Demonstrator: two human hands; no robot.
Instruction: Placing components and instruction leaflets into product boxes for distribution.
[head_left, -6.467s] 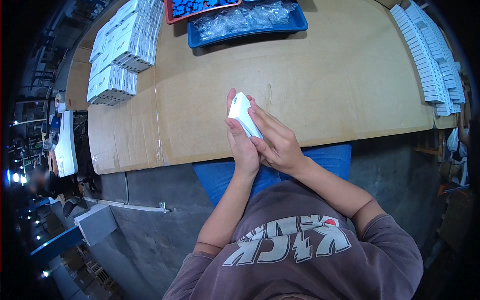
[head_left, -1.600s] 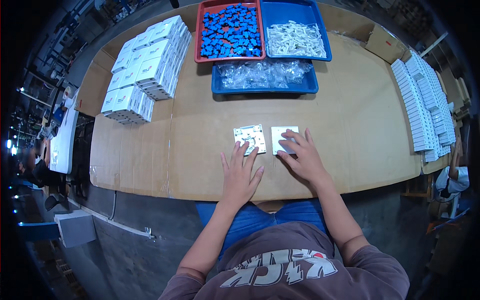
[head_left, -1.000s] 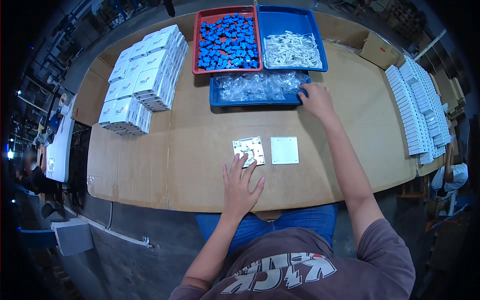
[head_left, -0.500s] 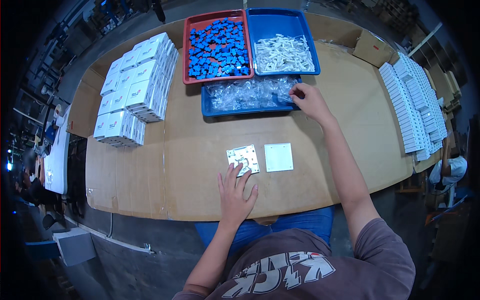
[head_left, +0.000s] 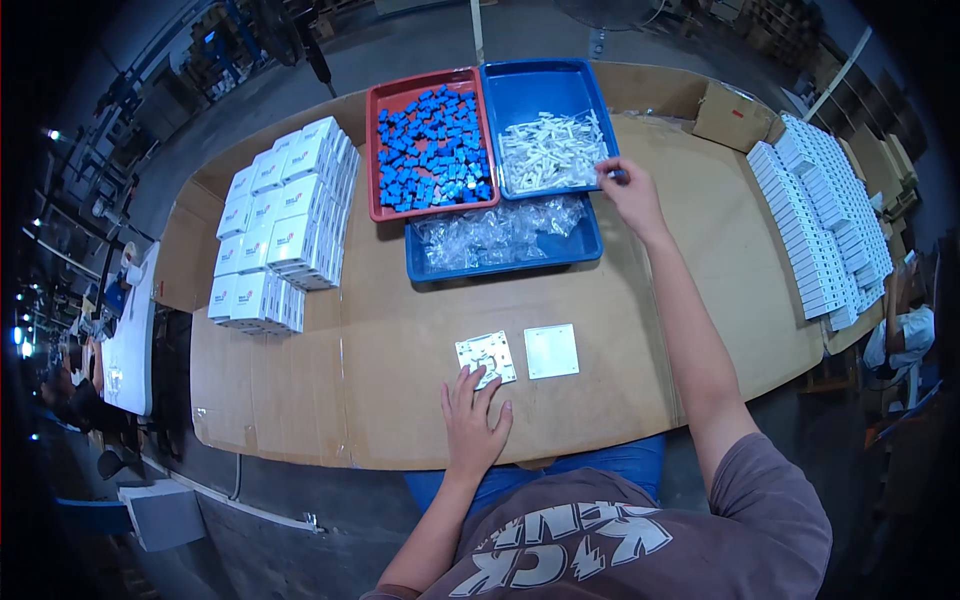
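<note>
My left hand (head_left: 474, 425) lies with fingers spread, its fingertips resting on the near edge of a square white plastic plate (head_left: 487, 350) with moulded details. Just right of it lies a second white square (head_left: 552, 352), flat and plain. My right hand (head_left: 634, 203) is raised beside the right rim of a blue tray (head_left: 530, 85) of small white plastic pieces (head_left: 550, 150). Thumb and fingers are pinched together there; whatever is between them is too small to make out. In front, a lower blue tray (head_left: 500, 273) contains clear plastic bags (head_left: 490, 235).
A red tray (head_left: 376, 150) of small blue parts (head_left: 430, 150) stands left of the white pieces. Stacked white boxes (head_left: 265, 240) rise at the left; more white boxes (head_left: 825, 225) line the right side. Cardboard walls (head_left: 740, 115) edge the table. Another person (head_left: 905, 335) is at far right.
My right hand has gone from the tray of clear bags to the right rim of the tray of white pieces. My left hand stays on the plate. The whole view has shifted slightly.
</note>
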